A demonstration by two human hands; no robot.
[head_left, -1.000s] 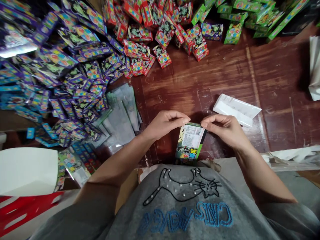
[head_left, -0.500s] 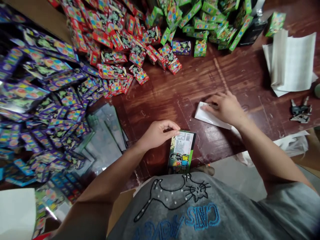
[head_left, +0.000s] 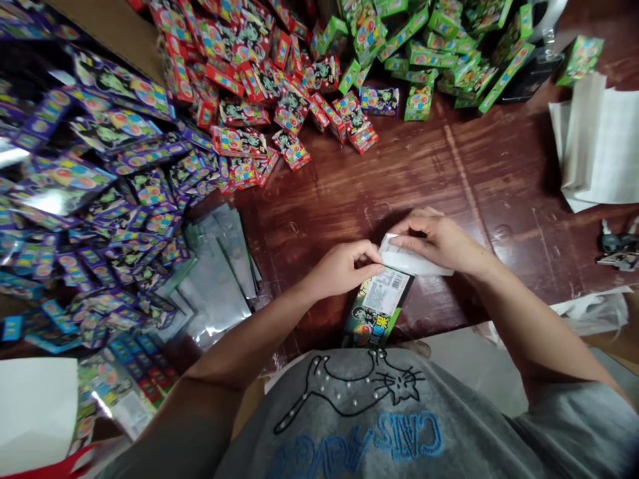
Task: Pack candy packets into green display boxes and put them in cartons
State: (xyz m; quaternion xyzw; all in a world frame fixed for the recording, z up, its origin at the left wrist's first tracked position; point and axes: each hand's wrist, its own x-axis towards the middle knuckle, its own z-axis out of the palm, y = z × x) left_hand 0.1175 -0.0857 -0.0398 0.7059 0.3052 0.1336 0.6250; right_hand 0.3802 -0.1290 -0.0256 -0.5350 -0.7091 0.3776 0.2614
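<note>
My left hand (head_left: 344,269) pinches the upper edge of a flat printed candy package (head_left: 372,322), black, green and yellow, with a white barcode label (head_left: 383,293) near its top. The package's lower end lies against the front of my shirt. In my right hand (head_left: 434,243), between thumb and fingers, is a folded white strip of paper (head_left: 412,259). Its left end comes right up to the fingertips of my left hand, just above the package. Whether the strip touches the package, I cannot tell.
Purple candy boxes (head_left: 144,189) heap up on the left, red boxes (head_left: 244,110) and green boxes (head_left: 444,50) along the back. Clear plastic sleeves (head_left: 214,279) lie left of my forearm. At the right are white label sheets (head_left: 614,146) and keys (head_left: 619,246).
My right hand has brought the white strip leftward to the top edge of the package. My left hand still grips the package, now tilted slightly. The view has shifted a little.
</note>
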